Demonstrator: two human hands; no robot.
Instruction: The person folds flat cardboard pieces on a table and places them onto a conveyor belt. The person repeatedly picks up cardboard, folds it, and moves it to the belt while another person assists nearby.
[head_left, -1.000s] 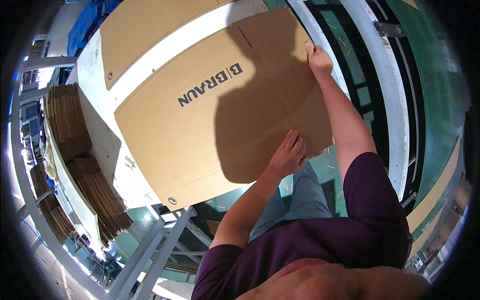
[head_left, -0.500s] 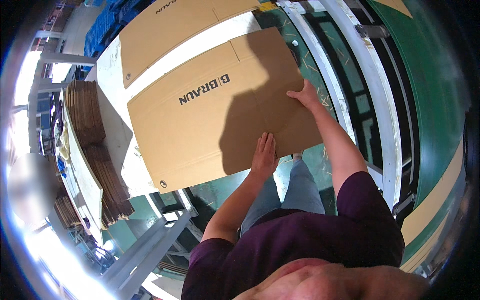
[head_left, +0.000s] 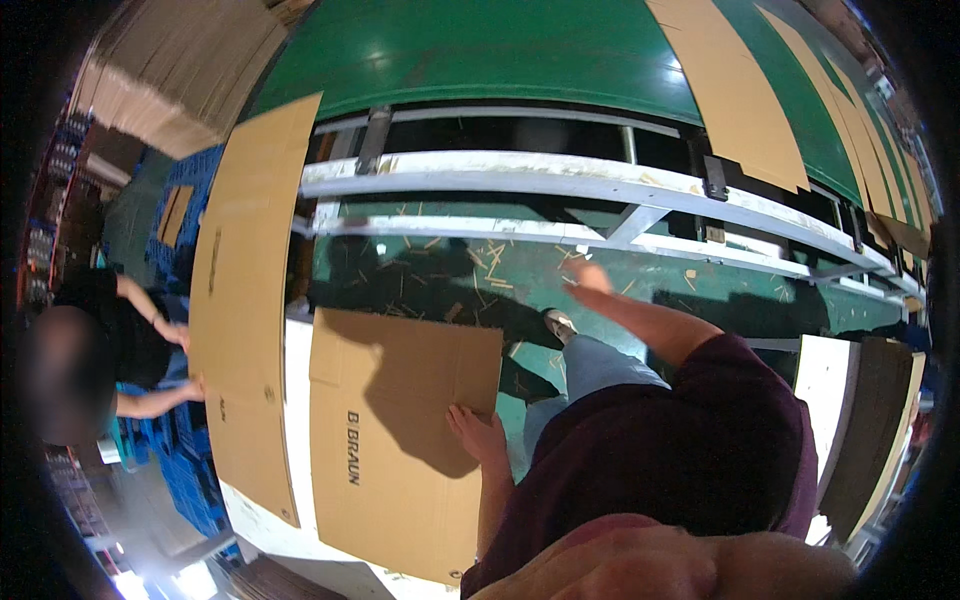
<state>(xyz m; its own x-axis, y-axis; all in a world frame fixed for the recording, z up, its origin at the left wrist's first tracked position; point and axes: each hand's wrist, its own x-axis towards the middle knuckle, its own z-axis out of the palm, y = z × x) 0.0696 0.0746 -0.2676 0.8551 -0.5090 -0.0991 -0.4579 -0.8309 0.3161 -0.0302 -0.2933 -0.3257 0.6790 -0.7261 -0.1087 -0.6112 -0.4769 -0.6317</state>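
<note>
A flat brown cardboard sheet [head_left: 400, 480] with dark print lies on a white-topped table [head_left: 298, 400] to my left. On its near right edge rests my left hand [head_left: 478, 437], fingers laid over the surface and apart. My right hand [head_left: 588, 277] is stretched forward over the green floor, away from the sheet, and its fingers are smeared by motion. I see nothing plainly held in it. Beyond my sheet, a co-worker's hands [head_left: 190, 390] hold the far side of a second cardboard sheet [head_left: 240, 340], which overhangs the table.
A white metal frame [head_left: 480, 170] runs across ahead, edging a green conveyor belt [head_left: 500, 60] that carries cardboard sheets [head_left: 740, 95]. Cardboard scraps [head_left: 490, 262] litter the floor. Blue pallets [head_left: 185, 460] and a tall cardboard stack [head_left: 180, 70] stand left. Another stack [head_left: 870, 430] is at right.
My view has swung right toward the conveyor. My right hand has let go of the sheet's edge and reached forward; my left hand stays on the sheet. A co-worker now shows at left.
</note>
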